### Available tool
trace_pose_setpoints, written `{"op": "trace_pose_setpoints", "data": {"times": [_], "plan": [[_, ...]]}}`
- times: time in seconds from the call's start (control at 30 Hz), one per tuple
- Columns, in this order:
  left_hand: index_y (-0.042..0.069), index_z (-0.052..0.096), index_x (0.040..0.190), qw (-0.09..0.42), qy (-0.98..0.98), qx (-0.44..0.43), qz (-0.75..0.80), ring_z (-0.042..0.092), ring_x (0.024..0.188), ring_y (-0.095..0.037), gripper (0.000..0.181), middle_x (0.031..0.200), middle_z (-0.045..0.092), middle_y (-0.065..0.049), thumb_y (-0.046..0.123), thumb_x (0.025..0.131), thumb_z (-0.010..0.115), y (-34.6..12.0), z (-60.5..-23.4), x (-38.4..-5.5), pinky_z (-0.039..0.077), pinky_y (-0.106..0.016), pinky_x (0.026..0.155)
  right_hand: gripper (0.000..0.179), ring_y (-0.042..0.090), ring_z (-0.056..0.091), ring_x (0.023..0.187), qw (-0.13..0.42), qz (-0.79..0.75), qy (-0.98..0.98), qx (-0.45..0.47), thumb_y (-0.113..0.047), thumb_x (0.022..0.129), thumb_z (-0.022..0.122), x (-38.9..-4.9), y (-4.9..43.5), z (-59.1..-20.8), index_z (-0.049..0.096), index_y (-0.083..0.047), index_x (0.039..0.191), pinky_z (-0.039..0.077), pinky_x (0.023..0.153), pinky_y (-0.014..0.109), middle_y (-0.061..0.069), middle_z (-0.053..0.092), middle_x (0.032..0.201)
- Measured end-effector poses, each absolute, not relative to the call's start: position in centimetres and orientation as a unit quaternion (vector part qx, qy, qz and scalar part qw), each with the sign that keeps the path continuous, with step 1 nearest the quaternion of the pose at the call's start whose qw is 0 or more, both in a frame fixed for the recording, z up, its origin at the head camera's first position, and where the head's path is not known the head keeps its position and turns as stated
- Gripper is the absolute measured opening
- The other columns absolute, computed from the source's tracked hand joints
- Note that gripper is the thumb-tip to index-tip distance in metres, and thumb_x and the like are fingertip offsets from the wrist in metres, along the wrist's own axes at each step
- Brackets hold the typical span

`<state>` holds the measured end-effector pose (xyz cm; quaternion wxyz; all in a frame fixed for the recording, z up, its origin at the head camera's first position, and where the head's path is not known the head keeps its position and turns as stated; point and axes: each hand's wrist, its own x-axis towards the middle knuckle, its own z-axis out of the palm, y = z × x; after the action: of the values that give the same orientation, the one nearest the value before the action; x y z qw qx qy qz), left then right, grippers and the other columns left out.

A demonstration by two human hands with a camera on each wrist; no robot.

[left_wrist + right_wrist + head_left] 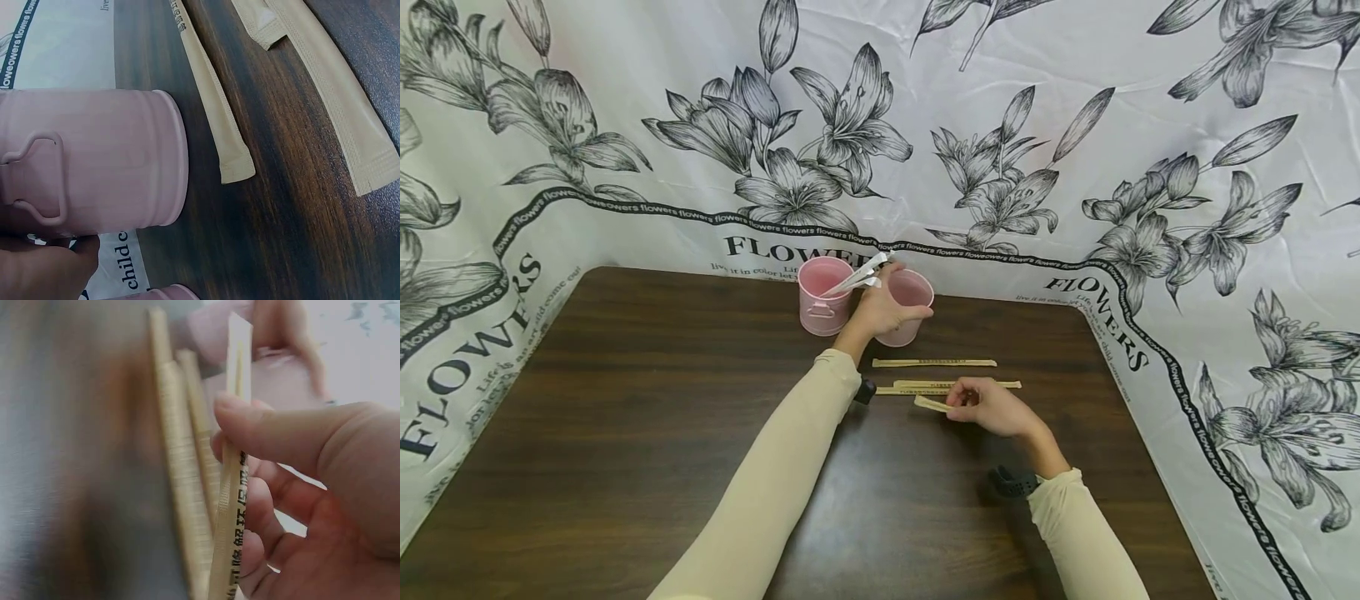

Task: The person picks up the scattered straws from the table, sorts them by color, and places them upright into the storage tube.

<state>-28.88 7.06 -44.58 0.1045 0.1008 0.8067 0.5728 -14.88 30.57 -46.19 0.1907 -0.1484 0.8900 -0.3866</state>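
Observation:
My left hand (878, 310) grips a small pink bucket (901, 335), thumb and fingers spread around its side. The left wrist view shows the bucket's wall and wire-like handle (60, 181), with part of the hand just below. Over the table, my right hand (992, 408) pinches a narrow tan paper-wrapped stick (232, 506) between thumb and fingertips. Dark printed characters run along the wrapper. Close by lie more tan wrapped sticks (934, 363), roughly parallel on the table.
Left of the gripped bucket stands a second pink bucket (820, 312) with several white slender pieces (859, 275) leaning out of it. A white flower-printed cloth (977, 275) rises behind the dark wooden table (647, 400) and along its sides.

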Motion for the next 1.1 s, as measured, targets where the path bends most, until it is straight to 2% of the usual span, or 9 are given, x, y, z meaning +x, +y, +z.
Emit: {"op": "trace_pose_setpoints", "data": {"times": [0.27,0.4,0.57,0.7,0.8,0.93,0.97,1.03,1.1], "plan": [[0.022,0.032,0.154,0.090,0.810,0.107,0.569,0.062,0.056,-0.018,0.097,0.146,0.046,-0.025,0.036,0.077,0.090,6.9,-44.6,-28.9,0.054,-0.027,0.055,0.014,0.016,0.057,0.072,0.015,-0.418,0.901,-0.115,-0.015,0.094,0.074,-14.4,30.9,-40.1,0.065,-0.010,0.103,0.048,0.061,0.025,0.007,0.062,0.086],[0.022,0.031,0.154,0.095,0.812,0.110,0.566,0.061,0.056,-0.018,0.098,0.145,0.047,-0.026,0.037,0.077,0.090,6.9,-44.5,-28.9,0.053,-0.027,0.055,0.024,0.010,0.058,0.075,-0.075,-0.459,0.878,-0.118,-0.008,0.095,0.071,-14.2,30.4,-38.0,0.063,-0.005,0.117,0.047,0.062,0.021,0.001,0.062,0.090],[0.020,0.031,0.154,0.090,0.816,0.111,0.560,0.062,0.057,-0.018,0.098,0.146,0.047,-0.026,0.037,0.078,0.089,6.8,-44.4,-28.9,0.054,-0.027,0.056,0.035,0.007,0.063,0.086,-0.150,-0.523,0.829,-0.132,-0.001,0.097,0.066,-14.5,29.5,-36.5,0.060,-0.002,0.131,0.051,0.069,0.018,-0.008,0.068,0.099],[0.021,0.031,0.155,0.092,0.820,0.115,0.553,0.065,0.062,-0.021,0.098,0.149,0.045,-0.024,0.040,0.078,0.088,6.8,-44.4,-28.9,0.056,-0.029,0.059,0.032,0.012,0.067,0.088,-0.215,-0.594,0.762,-0.138,0.003,0.097,0.063,-14.9,28.7,-35.8,0.059,0.001,0.129,0.056,0.071,0.020,-0.003,0.073,0.103],[0.022,0.030,0.156,0.095,0.822,0.120,0.549,0.071,0.073,-0.030,0.097,0.151,0.044,-0.023,0.040,0.079,0.088,7.0,-44.4,-28.9,0.060,-0.036,0.068,0.030,0.013,0.069,0.087,-0.274,-0.635,0.709,-0.136,0.004,0.096,0.063,-15.1,28.1,-35.3,0.059,0.001,0.126,0.058,0.071,0.021,0.002,0.074,0.102],[0.024,0.032,0.155,0.089,0.832,0.122,0.535,0.066,0.109,-0.036,0.095,0.152,0.045,-0.020,0.040,0.080,0.087,7.2,-44.4,-29.0,0.057,-0.045,0.094,0.029,0.015,0.070,0.084,-0.336,-0.676,0.646,-0.117,0.004,0.095,0.065,-15.7,27.5,-34.6,0.058,0.001,0.124,0.059,0.070,0.023,0.007,0.074,0.098],[0.025,0.032,0.155,0.087,0.834,0.123,0.531,0.066,0.110,-0.037,0.094,0.151,0.046,-0.020,0.039,0.080,0.087,7.2,-44.5,-29.0,0.054,-0.045,0.098,0.029,0.016,0.071,0.084,-0.346,-0.686,0.631,-0.113,0.005,0.095,0.065,-16.0,27.3,-34.4,0.057,0.003,0.123,0.059,0.070,0.024,0.009,0.074,0.098],[0.025,0.032,0.156,0.088,0.834,0.122,0.531,0.068,0.107,-0.037,0.095,0.152,0.044,-0.019,0.039,0.080,0.087,7.2,-44.5,-29.0,0.054,-0.045,0.097,0.028,0.017,0.071,0.083,-0.358,-0.699,0.610,-0.105,0.006,0.094,0.065,-16.7,27.0,-34.2,0.057,0.004,0.121,0.060,0.070,0.024,0.012,0.074,0.098],[0.026,0.031,0.156,0.095,0.828,0.120,0.539,0.073,0.091,-0.037,0.096,0.151,0.045,-0.020,0.038,0.080,0.088,7.1,-44.6,-29.0,0.059,-0.042,0.086,0.027,0.017,0.072,0.085,-0.364,-0.698,0.609,-0.098,0.006,0.094,0.066,-17.6,26.7,-34.3,0.058,0.003,0.119,0.060,0.071,0.025,0.011,0.074,0.098]]}}
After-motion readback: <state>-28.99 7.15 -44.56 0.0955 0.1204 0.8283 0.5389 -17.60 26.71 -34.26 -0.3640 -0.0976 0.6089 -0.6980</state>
